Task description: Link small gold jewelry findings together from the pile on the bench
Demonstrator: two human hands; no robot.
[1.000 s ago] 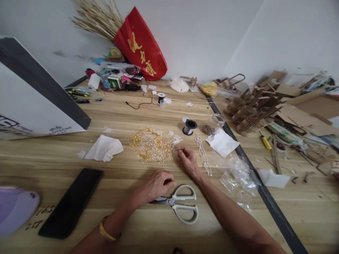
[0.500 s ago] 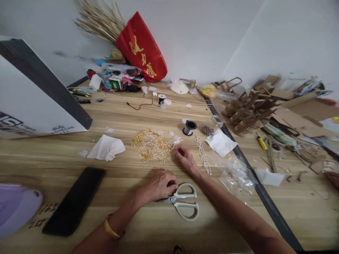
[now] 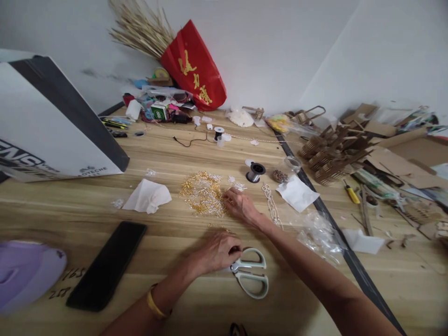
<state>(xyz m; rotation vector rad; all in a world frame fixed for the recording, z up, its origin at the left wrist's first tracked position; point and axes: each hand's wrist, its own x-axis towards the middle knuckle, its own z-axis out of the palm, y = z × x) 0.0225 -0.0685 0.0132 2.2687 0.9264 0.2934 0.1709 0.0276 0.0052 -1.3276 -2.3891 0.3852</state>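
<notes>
Head view, only one. Wooden table (image 3: 196, 154), cluttered.

R hand (image 3: 240, 207) lies palm down at the near-right edge of the bead pile (image 3: 203, 192), a gold and silver heap at mid table. Fingers bent, tips close together and touching the pile; can't tell if a piece is pinched betw. them. R forearm runs in from lower right.

L hand (image 3: 219, 249) is nearer the camera, just below the pile w/ bare wood between. Fingers curled in tight, thumb against index; can't tell if anything is inside. It rests on the blade end of the scissors (image 3: 250, 275).

Scissors lie flat, long axis approx. left-right and slightly slanted: pale handle loops at the right, toward the near edge; blades point left and are hidden under the L hand. Yellow band (image 3: 154, 305) on L wrist.

Chain (image 3: 272, 210) lies just right of the R hand, stretched straight, long axis far to near, near end drifting right. Spool (image 3: 255, 171) stands beyond it, axis upright. White paper (image 3: 297, 192) right of the chain, clear wrap (image 3: 318, 231) nearer.

Left of the pile: crumpled tissue (image 3: 149, 196); black phone (image 3: 107, 265) flat, long axis slanted, far end to the right. White box (image 3: 52, 126) far left, red bag (image 3: 194, 70) leaning on the back wall, cardboard scraps (image 3: 336, 149) at right.
</notes>
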